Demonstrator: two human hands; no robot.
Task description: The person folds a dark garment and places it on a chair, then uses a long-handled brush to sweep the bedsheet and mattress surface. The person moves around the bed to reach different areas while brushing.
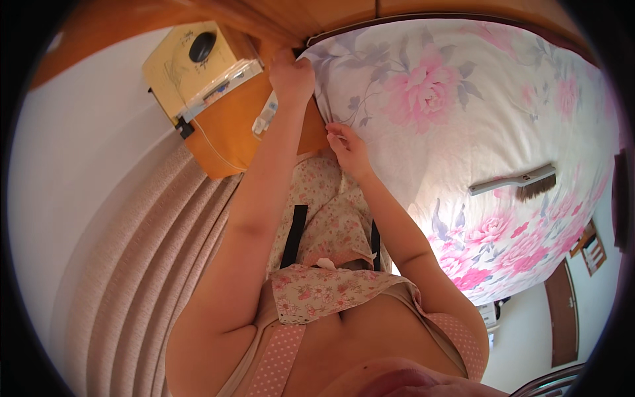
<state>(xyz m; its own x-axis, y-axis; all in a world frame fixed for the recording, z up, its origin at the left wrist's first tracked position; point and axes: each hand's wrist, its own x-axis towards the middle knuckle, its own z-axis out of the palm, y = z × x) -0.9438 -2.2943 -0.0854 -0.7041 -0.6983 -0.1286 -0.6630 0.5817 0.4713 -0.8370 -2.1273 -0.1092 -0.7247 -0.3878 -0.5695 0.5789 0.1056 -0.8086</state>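
A white bed sheet [392, 149] with pink and grey flowers covers the mattress on the right. My left hand [292, 79] is closed in a fist at the sheet's corner, close to the wooden headboard [342, 17]. The fabric there looks gathered against the hand; its fingertips are hidden. Nearer to me, my right hand [349, 151] rests beside the mattress's side edge. Its fingers are loosely bent and apart, with the fingertips touching the sheet's edge. Creases run across the sheet.
A grey-handled bed brush [513, 183] lies on the sheet. Left of the bed stands a wooden nightstand [223, 141] with a white power strip [265, 119], a cable and a black computer mouse [202, 47]. A pleated curtain [144, 268] hangs at the left.
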